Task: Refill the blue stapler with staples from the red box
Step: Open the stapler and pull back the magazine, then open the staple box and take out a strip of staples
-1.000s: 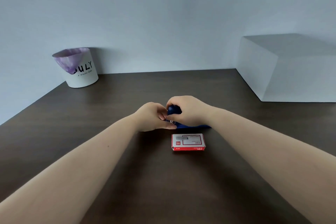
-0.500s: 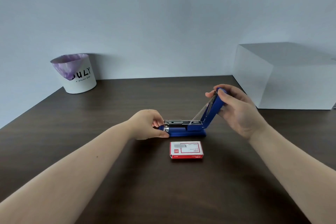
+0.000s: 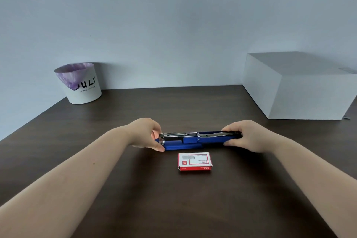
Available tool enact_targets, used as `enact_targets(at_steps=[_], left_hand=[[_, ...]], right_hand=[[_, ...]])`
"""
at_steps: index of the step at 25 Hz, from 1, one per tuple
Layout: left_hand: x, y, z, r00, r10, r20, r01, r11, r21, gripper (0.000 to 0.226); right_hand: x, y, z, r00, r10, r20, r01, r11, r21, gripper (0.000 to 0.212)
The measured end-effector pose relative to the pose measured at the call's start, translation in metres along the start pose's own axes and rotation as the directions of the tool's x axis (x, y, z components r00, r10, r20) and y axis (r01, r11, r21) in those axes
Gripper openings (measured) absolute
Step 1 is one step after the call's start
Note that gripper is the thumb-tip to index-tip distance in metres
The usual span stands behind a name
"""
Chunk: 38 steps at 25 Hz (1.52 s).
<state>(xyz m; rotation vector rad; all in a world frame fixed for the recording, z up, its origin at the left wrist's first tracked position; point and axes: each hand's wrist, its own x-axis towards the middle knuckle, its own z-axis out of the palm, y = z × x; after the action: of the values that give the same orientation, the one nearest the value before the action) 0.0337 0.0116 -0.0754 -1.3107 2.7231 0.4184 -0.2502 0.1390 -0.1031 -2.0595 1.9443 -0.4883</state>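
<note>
The blue stapler (image 3: 193, 141) lies on the dark wooden table (image 3: 173, 199), swung fully open so that its top arm stretches flat to the right. Its metal staple channel faces up on the left half. My left hand (image 3: 148, 134) pinches the front end of the stapler's base. My right hand (image 3: 245, 135) grips the far end of the opened top arm. The red box (image 3: 194, 161) of staples lies closed just in front of the stapler, nearer to me, untouched by either hand.
A white bin (image 3: 80, 83) with a purple liner stands at the back left against the wall. A large white box (image 3: 297, 87) sits at the back right. The table's left edge runs diagonally toward me.
The stapler went from closed under both hands to opened. My right hand swung its top arm up, then all the way down flat to the right. My left hand stayed on the front end.
</note>
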Motion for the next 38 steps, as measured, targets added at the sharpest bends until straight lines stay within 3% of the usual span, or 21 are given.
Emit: enact_targets(at_steps=[9,12,13,17,21,25,29,33,35,38], left_hand=[[-0.006,0.005,-0.002,0.999,0.033,-0.016,-0.032,0.998,0.053,0.06],[-0.028,0.022,-0.006,0.96,0.162,-0.23,-0.193,0.974,-0.121,0.037],[-0.036,0.031,-0.006,0.952,0.195,-0.234,-0.234,0.961,-0.15,0.03],[-0.053,0.063,0.01,0.962,0.272,0.036,-0.275,0.952,0.132,0.061],[-0.051,0.063,0.024,0.963,0.266,-0.03,-0.251,0.936,0.246,0.066],[-0.053,0.057,0.034,0.968,0.211,-0.134,-0.192,0.971,0.141,0.051],[-0.055,0.054,0.042,0.955,0.184,-0.234,-0.226,0.96,-0.165,0.044],[-0.051,0.049,0.047,0.947,0.187,-0.263,-0.264,0.918,-0.295,0.053],[-0.051,0.046,0.048,0.957,0.155,-0.247,-0.246,0.882,-0.402,0.051],[-0.054,0.039,0.05,0.968,0.108,-0.225,-0.223,0.778,-0.587,0.046]], right_hand=[[0.003,-0.006,-0.001,0.999,-0.002,0.048,0.006,0.997,-0.076,0.031],[0.004,-0.01,-0.002,0.999,0.021,0.042,-0.019,0.999,-0.049,0.041],[0.005,-0.011,-0.001,0.999,0.031,0.038,-0.029,0.998,-0.051,0.046],[0.008,-0.025,0.001,0.997,0.078,0.023,-0.077,0.996,-0.05,0.053],[0.005,-0.038,-0.003,0.991,0.04,-0.124,-0.054,0.992,-0.111,0.045],[-0.007,-0.065,-0.001,0.987,-0.012,-0.162,0.004,0.999,-0.051,0.028],[-0.023,-0.086,0.016,0.988,0.124,0.096,-0.136,0.981,0.141,0.025],[-0.022,-0.084,0.023,0.964,0.116,0.24,-0.231,0.811,0.537,0.024],[-0.024,-0.08,0.028,0.964,0.061,0.26,-0.237,0.645,0.726,0.023],[-0.029,-0.077,0.037,0.985,0.044,0.165,-0.17,0.369,0.914,0.026]])
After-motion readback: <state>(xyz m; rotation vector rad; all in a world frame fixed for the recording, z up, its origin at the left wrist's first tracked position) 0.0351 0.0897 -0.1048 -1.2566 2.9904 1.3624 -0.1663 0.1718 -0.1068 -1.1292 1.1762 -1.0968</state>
